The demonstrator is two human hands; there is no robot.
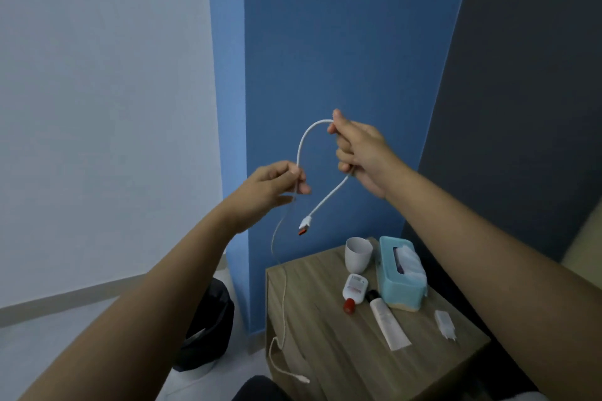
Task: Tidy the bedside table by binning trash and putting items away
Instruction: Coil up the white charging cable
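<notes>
White cable (pixel 304 146) is held mid-frame above desk (pixel 332 355), looped between hands: left hand (pixel 273 187) fingers pinched on it, right hand (pixel 356 153) fingers curled closed around it.

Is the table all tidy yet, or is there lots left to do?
Not yet. No rubbish shows on the table. Both hands, left and right, hold the white cable. The cup, tissue box, bottle, tube and charger plug still wait.

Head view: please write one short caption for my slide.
Both hands, left hand and right hand, hold a white charging cable raised above the cluttered bedside table.
</notes>
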